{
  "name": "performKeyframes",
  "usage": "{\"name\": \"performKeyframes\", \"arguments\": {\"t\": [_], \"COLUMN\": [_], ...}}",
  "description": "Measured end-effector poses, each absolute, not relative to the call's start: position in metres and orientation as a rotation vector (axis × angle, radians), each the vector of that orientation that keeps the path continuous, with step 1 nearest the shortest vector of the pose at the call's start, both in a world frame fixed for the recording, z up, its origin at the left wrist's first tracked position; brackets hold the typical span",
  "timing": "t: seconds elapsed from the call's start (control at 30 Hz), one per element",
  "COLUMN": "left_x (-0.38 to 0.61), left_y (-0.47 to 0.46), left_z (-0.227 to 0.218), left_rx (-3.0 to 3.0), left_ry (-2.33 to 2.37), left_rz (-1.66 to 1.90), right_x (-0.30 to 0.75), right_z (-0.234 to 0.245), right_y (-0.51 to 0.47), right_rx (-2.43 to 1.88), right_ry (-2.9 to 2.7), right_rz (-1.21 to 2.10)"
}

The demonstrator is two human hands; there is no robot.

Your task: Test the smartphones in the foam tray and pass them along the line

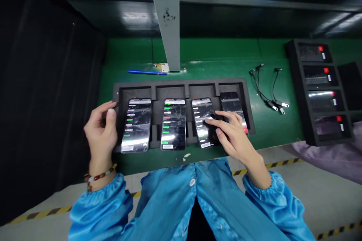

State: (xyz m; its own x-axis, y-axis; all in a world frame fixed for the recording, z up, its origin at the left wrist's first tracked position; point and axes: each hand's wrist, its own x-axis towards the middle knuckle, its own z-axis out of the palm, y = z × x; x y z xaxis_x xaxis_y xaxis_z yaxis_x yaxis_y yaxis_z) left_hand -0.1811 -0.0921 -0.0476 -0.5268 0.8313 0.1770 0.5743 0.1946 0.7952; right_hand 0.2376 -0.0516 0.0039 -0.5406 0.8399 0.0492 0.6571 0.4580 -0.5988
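A black foam tray point(181, 87) on the green bench holds several phones side by side. My left hand point(102, 128) rests loosely curled on the tray's left edge, thumb beside the leftmost phone point(137, 125), holding nothing. The second phone point(173, 124) lies untouched, its screen lit with green lines. My right hand point(232, 132) hovers over the third phone point(203, 121) with fingers spread, fingertips touching its screen. It partly covers the rightmost phone point(231, 106), whose screen is dark.
A second black tray point(296, 82) with several phones stands at the right. Loose black cables point(268, 94) lie between the trays. A blue pen point(147, 72) lies behind the tray by a grey post point(166, 18). A black curtain point(42, 101) walls the left.
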Motion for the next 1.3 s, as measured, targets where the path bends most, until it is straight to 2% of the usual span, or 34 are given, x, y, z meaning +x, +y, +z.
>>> {"name": "performKeyframes", "arguments": {"t": [0.27,0.7,1.0,1.13,1.3], "left_x": [-0.180,-0.191,-0.196,-0.193,-0.190], "left_y": [-0.095,-0.104,-0.106,-0.108,-0.108], "left_z": [-0.045,-0.043,-0.049,-0.050,-0.049], "left_rx": [1.317,1.888,1.836,1.727,1.680], "left_ry": [2.092,1.872,1.835,1.942,2.061], "left_rz": [1.278,1.056,1.149,1.276,1.233], "right_x": [0.219,0.163,0.152,0.145,0.153], "right_z": [0.002,0.004,0.006,0.001,0.002], "right_y": [-0.039,-0.059,-0.040,-0.028,-0.023], "right_rx": [-1.352,-0.867,-1.003,-1.104,-1.109], "right_ry": [-2.392,-2.568,-2.490,-2.502,-2.480], "right_rz": [0.679,0.957,0.856,0.798,0.732]}}
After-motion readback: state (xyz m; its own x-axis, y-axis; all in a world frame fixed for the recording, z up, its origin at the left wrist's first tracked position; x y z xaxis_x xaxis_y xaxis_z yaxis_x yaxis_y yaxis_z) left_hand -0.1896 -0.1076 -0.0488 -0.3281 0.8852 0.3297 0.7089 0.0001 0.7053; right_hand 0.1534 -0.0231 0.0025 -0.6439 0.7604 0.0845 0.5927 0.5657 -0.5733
